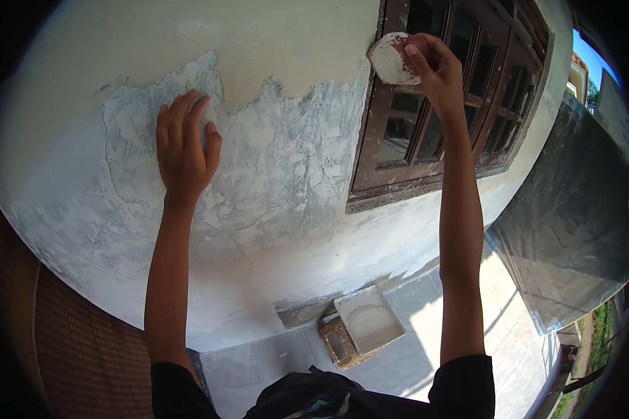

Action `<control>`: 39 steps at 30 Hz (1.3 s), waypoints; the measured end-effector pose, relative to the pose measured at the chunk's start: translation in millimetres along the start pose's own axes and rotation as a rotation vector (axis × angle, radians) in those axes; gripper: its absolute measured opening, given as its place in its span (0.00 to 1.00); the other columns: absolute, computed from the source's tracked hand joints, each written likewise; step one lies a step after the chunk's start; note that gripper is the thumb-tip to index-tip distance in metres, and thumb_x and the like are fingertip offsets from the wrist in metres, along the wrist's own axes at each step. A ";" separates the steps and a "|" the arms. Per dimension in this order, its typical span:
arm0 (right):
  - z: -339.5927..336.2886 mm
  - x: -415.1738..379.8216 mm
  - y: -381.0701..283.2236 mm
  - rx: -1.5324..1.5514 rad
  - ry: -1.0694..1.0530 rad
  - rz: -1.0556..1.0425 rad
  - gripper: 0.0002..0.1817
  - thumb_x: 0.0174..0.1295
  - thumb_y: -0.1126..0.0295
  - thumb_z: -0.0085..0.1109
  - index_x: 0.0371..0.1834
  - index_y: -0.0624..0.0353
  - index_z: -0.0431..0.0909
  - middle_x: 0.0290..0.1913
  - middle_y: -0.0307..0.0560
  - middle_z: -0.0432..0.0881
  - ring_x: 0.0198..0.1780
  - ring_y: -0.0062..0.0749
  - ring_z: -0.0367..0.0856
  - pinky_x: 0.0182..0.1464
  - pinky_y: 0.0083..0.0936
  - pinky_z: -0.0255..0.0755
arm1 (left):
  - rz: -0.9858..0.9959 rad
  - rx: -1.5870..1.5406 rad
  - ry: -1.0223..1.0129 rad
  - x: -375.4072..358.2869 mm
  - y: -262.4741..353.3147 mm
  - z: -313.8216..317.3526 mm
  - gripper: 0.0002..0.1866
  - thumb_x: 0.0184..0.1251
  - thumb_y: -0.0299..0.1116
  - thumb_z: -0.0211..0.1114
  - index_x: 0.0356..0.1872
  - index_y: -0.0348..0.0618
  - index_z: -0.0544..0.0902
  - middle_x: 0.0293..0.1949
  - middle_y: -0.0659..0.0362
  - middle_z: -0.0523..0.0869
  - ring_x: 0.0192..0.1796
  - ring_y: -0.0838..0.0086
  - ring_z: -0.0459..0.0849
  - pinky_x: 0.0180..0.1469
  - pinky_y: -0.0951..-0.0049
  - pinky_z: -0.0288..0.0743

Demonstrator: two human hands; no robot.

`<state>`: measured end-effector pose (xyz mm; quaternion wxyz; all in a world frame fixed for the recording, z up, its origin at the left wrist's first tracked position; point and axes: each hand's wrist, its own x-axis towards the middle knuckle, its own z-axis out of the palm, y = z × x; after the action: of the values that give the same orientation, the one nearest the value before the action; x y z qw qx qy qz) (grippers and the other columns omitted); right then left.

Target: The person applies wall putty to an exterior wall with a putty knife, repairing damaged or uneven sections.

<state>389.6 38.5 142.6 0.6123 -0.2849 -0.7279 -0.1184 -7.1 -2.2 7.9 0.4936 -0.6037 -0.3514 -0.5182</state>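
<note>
My left hand (pixel 186 143) lies against the wall (pixel 286 153), fingers stretched out and a little apart, over a patch where the cream coat gives way to grey-white plaster. Pinched between the thumb and fingers of my right hand (pixel 440 73) is a flat, reddish putty scraper (pixel 396 59) smeared with white. It overlaps the upper left edge of the brown wooden window frame (pixel 367 167), right beside the wall. A ragged edge of the cream coat runs between the two hands.
On the tiled floor (pixel 258 370) below, a square tray of pale putty (pixel 367 321) rests on a woven basket (pixel 337 342). A dark plastic sheet (pixel 566 216) hangs at the right. Brown woven material (pixel 91 349) stands at the lower left.
</note>
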 end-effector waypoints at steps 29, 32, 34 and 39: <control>-6.6 20.5 -6.8 -0.122 -0.152 -0.069 0.20 0.62 0.59 0.70 0.53 0.57 0.83 0.43 0.46 0.89 0.45 0.28 0.86 0.50 0.26 0.78 | 0.009 -0.024 -0.004 -1.2 -1.5 0.5 0.21 0.67 0.29 0.60 0.62 0.44 0.76 0.64 0.53 0.76 0.67 0.59 0.74 0.73 0.47 0.62; -6.3 22.7 -1.1 -0.013 -0.078 -0.101 0.20 0.62 0.59 0.70 0.53 0.58 0.83 0.43 0.48 0.89 0.44 0.28 0.86 0.49 0.27 0.78 | -0.004 -0.008 0.013 0.3 -0.2 -0.3 0.21 0.65 0.28 0.62 0.60 0.45 0.78 0.63 0.55 0.78 0.66 0.61 0.76 0.74 0.53 0.63; -4.7 19.2 -7.5 -0.095 -0.234 -0.118 0.20 0.63 0.59 0.69 0.53 0.59 0.83 0.43 0.48 0.89 0.44 0.29 0.87 0.49 0.27 0.79 | -0.005 -0.012 0.012 0.3 0.4 -0.3 0.21 0.65 0.28 0.62 0.60 0.45 0.78 0.63 0.55 0.78 0.66 0.61 0.76 0.74 0.52 0.63; -9.8 27.1 -6.5 -0.049 -0.116 -0.135 0.19 0.67 0.60 0.66 0.54 0.62 0.80 0.44 0.44 0.87 0.46 0.25 0.84 0.52 0.23 0.77 | 0.003 -0.006 0.006 0.3 -0.3 0.3 0.21 0.66 0.28 0.62 0.60 0.45 0.78 0.63 0.54 0.78 0.66 0.62 0.76 0.74 0.52 0.62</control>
<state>391.7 35.5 171.9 0.5526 -0.2567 -0.7766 -0.1603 -7.2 -1.9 8.2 0.4937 -0.6042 -0.3471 -0.5204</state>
